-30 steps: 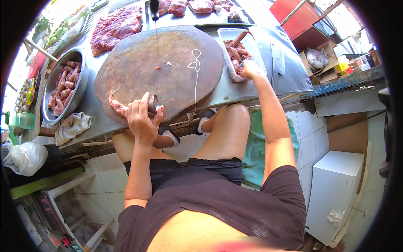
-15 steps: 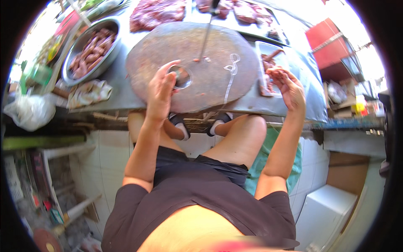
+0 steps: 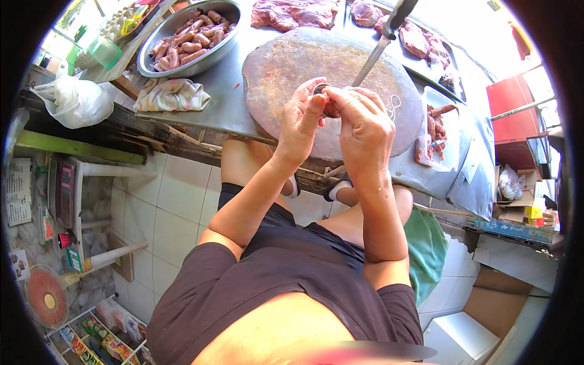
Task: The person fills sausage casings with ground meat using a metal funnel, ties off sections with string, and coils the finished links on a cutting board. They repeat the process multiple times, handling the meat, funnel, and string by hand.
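White tiles [image 3: 137, 210] cover the floor on the left, and a metal table [image 3: 228, 109] fills the top. Top middle, the left hand [image 3: 297, 125] is half closed, thumb and fingers around a small ring [image 3: 319, 89]. The right hand [image 3: 367, 131] is bent in tight, pinching red meat [image 3: 331, 111] by the ring. Fingers hide most of both, so I cannot tell if the meat is inside. They are over the front of the round chopping block [image 3: 267, 73]. The right hand covers some string [image 3: 394, 106]. One knife [image 3: 372, 61] leans behind it, its handle cut off at the top edge. Wood shows left of the hands; a tub [image 3: 451, 143] sits just past the block's right edge.
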Motion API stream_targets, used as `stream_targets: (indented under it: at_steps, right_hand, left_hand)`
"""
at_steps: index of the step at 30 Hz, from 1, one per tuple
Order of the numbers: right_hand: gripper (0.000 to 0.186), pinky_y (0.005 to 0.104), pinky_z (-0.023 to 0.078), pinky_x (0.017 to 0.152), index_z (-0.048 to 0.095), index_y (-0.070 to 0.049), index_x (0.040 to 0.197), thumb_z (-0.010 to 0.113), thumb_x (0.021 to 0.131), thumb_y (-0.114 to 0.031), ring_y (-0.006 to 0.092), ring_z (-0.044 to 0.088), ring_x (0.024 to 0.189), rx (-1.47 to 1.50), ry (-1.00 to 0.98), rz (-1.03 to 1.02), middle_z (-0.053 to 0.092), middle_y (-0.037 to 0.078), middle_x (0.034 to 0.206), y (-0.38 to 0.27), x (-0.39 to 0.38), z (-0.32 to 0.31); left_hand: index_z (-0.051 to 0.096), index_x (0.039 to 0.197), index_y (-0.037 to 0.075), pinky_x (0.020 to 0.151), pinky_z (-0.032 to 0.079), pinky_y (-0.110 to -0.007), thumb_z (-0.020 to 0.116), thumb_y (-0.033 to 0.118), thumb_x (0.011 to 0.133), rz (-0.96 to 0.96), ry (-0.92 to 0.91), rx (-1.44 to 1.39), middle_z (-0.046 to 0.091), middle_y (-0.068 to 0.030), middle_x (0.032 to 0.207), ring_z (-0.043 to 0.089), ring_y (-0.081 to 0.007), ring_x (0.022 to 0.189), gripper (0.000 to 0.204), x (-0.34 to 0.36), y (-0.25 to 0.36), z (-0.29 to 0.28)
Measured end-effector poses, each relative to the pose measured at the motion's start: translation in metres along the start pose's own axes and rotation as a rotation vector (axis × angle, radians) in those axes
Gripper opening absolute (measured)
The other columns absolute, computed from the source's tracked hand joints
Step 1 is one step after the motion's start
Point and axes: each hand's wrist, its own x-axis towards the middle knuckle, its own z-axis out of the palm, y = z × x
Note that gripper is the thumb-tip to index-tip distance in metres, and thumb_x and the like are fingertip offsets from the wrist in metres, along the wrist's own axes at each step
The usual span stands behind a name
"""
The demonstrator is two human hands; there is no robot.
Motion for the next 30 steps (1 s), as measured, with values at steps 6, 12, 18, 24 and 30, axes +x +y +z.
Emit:
stream_targets:
  at_steps: [6, 12, 18, 24, 30]
  right_hand:
    - [0.039, 0.0466, 0.045, 0.108, 0.07, -0.005, 0.117, 0.057, 0.082, 0.004, 0.0422, 0.058, 0.123, -0.051, -0.329, -0.026, 0.067, 0.018, 0.127, 0.0, -0.001, -0.013]
    - [0.056, 0.0444, 0.039, 0.115, 0.073, -0.01, 0.123, 0.048, 0.078, 0.014, 0.0393, 0.047, 0.138, 0.001, -0.393, 0.084, 0.053, 0.019, 0.148, -0.002, -0.004, -0.021]
    - [0.043, 0.0455, 0.043, 0.11, 0.076, -0.008, 0.104, 0.055, 0.073, 0.014, 0.0424, 0.049, 0.134, 0.036, -0.366, 0.023, 0.055, 0.022, 0.142, 0.005, -0.004, -0.039]
    - [0.042, 0.0362, 0.054, 0.091, 0.072, -0.003, 0.11, 0.052, 0.08, 0.018, 0.0306, 0.067, 0.112, 0.226, -0.293, 0.132, 0.07, 0.017, 0.12, 0.004, -0.001, -0.052]
    - [0.07, 0.0497, 0.044, 0.11, 0.058, -0.007, 0.141, 0.052, 0.076, 0.019, 0.0316, 0.064, 0.119, -0.256, -0.35, -0.249, 0.072, 0.012, 0.122, -0.018, -0.011, -0.031]
  left_hand:
    - [0.05, 0.137, -0.003, 0.066, 0.044, -0.016, 0.062, 0.053, 0.1, -0.042, 0.038, -0.136, 0.065, -0.0013, 0.102, 0.056, -0.0022, 0.081, 0.068, -0.001, -0.006, -0.007]
    - [0.049, 0.138, -0.001, 0.064, 0.043, -0.016, 0.065, 0.049, 0.099, -0.119, 0.052, -0.258, 0.064, 0.0013, 0.095, 0.053, -0.0008, 0.076, 0.065, -0.001, -0.001, -0.006]
    - [0.045, 0.142, -0.002, 0.067, 0.043, -0.017, 0.066, 0.045, 0.099, -0.048, 0.008, -0.137, 0.067, -0.001, 0.092, 0.055, -0.0016, 0.077, 0.068, -0.005, 0.001, -0.005]
    - [0.045, 0.144, -0.004, 0.075, 0.045, -0.019, 0.065, 0.042, 0.1, 0.113, -0.032, -0.007, 0.067, -0.0035, 0.089, 0.055, -0.0047, 0.082, 0.067, -0.005, 0.0, 0.0]
    - [0.051, 0.141, 0.002, 0.062, 0.04, -0.017, 0.056, 0.049, 0.102, -0.024, 0.065, -0.039, 0.061, 0.0031, 0.09, 0.051, -0.0018, 0.075, 0.061, -0.003, 0.008, -0.003]
